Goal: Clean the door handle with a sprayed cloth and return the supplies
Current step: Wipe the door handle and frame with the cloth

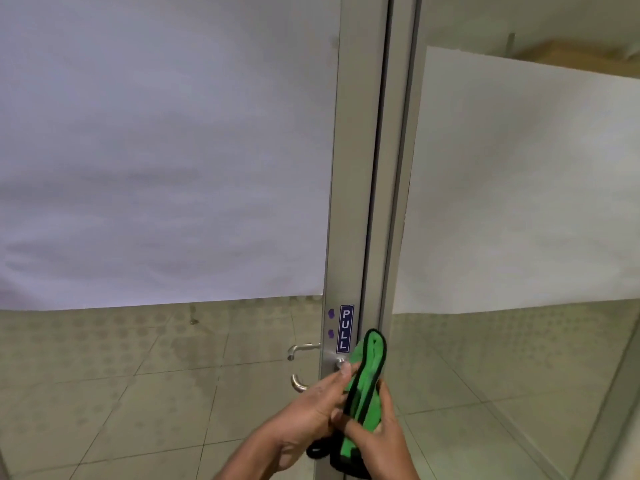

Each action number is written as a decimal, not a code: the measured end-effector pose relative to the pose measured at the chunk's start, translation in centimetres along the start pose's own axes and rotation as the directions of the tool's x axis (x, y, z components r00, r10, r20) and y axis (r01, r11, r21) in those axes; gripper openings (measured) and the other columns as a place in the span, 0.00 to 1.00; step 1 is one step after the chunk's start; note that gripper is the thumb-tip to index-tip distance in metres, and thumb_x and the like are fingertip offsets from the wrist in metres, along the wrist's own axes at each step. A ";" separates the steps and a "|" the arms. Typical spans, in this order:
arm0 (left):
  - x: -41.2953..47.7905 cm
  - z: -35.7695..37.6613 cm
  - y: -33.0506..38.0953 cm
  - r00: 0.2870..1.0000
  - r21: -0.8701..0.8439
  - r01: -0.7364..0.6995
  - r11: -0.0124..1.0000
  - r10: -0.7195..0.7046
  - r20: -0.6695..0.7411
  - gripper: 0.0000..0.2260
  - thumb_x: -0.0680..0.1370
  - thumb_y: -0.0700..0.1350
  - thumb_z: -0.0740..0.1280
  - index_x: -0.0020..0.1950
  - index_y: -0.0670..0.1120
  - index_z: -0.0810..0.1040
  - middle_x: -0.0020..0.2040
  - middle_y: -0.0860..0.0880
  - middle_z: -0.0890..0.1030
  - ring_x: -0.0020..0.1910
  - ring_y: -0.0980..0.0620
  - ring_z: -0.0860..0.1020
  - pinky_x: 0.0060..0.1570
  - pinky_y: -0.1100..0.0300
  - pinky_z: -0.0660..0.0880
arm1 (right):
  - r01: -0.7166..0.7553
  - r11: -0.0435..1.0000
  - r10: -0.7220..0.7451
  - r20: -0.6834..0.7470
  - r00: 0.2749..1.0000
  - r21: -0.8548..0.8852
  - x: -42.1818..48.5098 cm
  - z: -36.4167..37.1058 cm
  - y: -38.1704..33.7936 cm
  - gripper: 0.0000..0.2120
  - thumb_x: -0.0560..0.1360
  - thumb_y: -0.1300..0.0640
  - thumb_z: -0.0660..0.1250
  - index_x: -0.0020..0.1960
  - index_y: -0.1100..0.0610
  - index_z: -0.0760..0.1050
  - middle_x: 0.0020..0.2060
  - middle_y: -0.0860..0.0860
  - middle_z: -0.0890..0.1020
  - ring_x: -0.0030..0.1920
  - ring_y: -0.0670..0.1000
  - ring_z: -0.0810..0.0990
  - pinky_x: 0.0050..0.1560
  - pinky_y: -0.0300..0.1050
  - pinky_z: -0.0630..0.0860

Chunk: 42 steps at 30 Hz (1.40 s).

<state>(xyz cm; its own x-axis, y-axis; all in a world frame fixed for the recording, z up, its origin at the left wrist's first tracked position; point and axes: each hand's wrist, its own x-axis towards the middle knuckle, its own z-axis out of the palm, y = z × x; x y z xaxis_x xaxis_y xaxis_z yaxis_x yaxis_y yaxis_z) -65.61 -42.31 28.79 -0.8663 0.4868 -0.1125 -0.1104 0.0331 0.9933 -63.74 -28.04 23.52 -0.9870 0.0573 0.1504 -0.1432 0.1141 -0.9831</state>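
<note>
A green cloth (367, 368) with black edging stands folded and upright between both hands, in front of the door frame. My left hand (311, 407) grips its left side, fingertips near the handle's base. My right hand (377, 434) holds its lower right part. The silver door handle (299, 384) curves out to the left of the metal frame, partly hidden behind my left hand. A second lever (301, 349) shows behind the glass. No spray bottle is in view.
A blue PULL sticker (345, 329) sits on the aluminium door frame (349, 168) above the handle. Glass panels with white paper covering stand left (156, 150) and right (519, 185). Tiled floor (138, 393) shows through the lower glass.
</note>
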 end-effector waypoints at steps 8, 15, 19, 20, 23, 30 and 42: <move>2.7 -3.7 0.9 0.882 0.436 -0.262 0.861 0.397 -0.254 0.13 0.80 0.66 0.60 0.64 0.74 0.75 0.72 0.61 0.79 0.67 0.64 0.79 0.61 0.67 0.77 | 0.050 0.984 -0.107 -0.336 0.936 -0.173 4.9 2.4 0.0 0.32 0.77 0.49 0.71 0.78 0.40 0.63 0.71 0.45 0.73 0.62 0.46 0.76 0.64 0.51 0.77; 6.8 -9.2 2.2 0.419 0.878 -0.104 0.467 0.821 -0.387 0.30 0.87 0.58 0.52 0.87 0.51 0.48 0.88 0.50 0.44 0.86 0.54 0.39 0.84 0.55 0.38 | 0.018 0.940 -0.154 -0.376 0.914 -0.342 6.7 1.6 1.7 0.35 0.77 0.46 0.69 0.80 0.43 0.59 0.80 0.50 0.62 0.72 0.56 0.71 0.66 0.59 0.76; 11.0 -10.3 6.7 0.307 0.936 -0.016 0.353 0.892 -0.331 0.33 0.87 0.58 0.51 0.87 0.46 0.45 0.88 0.44 0.42 0.86 0.47 0.38 0.84 0.52 0.36 | 0.043 0.946 -0.178 -0.404 0.897 -0.323 7.4 1.6 2.5 0.34 0.77 0.50 0.70 0.79 0.44 0.60 0.81 0.48 0.58 0.74 0.56 0.68 0.67 0.59 0.74; 12.0 -10.5 7.2 0.301 0.950 0.001 0.312 0.906 -0.297 0.33 0.87 0.58 0.51 0.87 0.45 0.45 0.87 0.44 0.42 0.86 0.46 0.39 0.84 0.50 0.37 | 0.069 0.944 -0.203 -0.401 0.893 -0.324 7.7 1.6 2.7 0.33 0.77 0.52 0.70 0.78 0.44 0.61 0.82 0.45 0.55 0.76 0.55 0.66 0.67 0.57 0.74; 14.7 -11.4 7.2 0.293 0.977 0.035 0.209 0.933 -0.210 0.32 0.87 0.57 0.52 0.87 0.44 0.47 0.87 0.42 0.45 0.86 0.45 0.40 0.85 0.45 0.41 | 0.193 0.920 -0.325 -0.387 0.863 -0.341 8.4 1.4 2.6 0.32 0.77 0.56 0.70 0.74 0.38 0.62 0.79 0.35 0.52 0.76 0.52 0.64 0.66 0.49 0.72; 19.0 -13.2 6.5 0.244 0.974 0.157 0.161 0.950 -0.196 0.31 0.88 0.58 0.48 0.86 0.45 0.43 0.87 0.43 0.42 0.86 0.46 0.37 0.84 0.47 0.36 | 0.325 0.693 -0.652 -0.367 0.664 -0.643 11.1 1.2 2.6 0.57 0.67 0.67 0.78 0.80 0.37 0.48 0.75 0.59 0.69 0.76 0.67 0.64 0.62 0.75 0.73; 21.5 -14.5 5.9 0.138 0.929 0.361 0.082 0.980 -0.141 0.33 0.87 0.61 0.45 0.85 0.45 0.39 0.85 0.43 0.41 0.85 0.46 0.35 0.83 0.46 0.35 | 0.298 0.499 -0.670 -0.144 0.729 -0.814 15.3 2.2 4.5 0.57 0.55 0.66 0.82 0.78 0.56 0.56 0.76 0.57 0.67 0.82 0.53 0.48 0.76 0.59 0.54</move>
<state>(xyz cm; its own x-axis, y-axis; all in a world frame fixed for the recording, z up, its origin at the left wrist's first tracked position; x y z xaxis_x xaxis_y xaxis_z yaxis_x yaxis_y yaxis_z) -92.00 -44.34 31.87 -0.2963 -0.0233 0.9548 0.1305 0.9893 0.0646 -79.68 -28.83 21.21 -0.6126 0.1082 0.7830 -0.3059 0.8809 -0.3611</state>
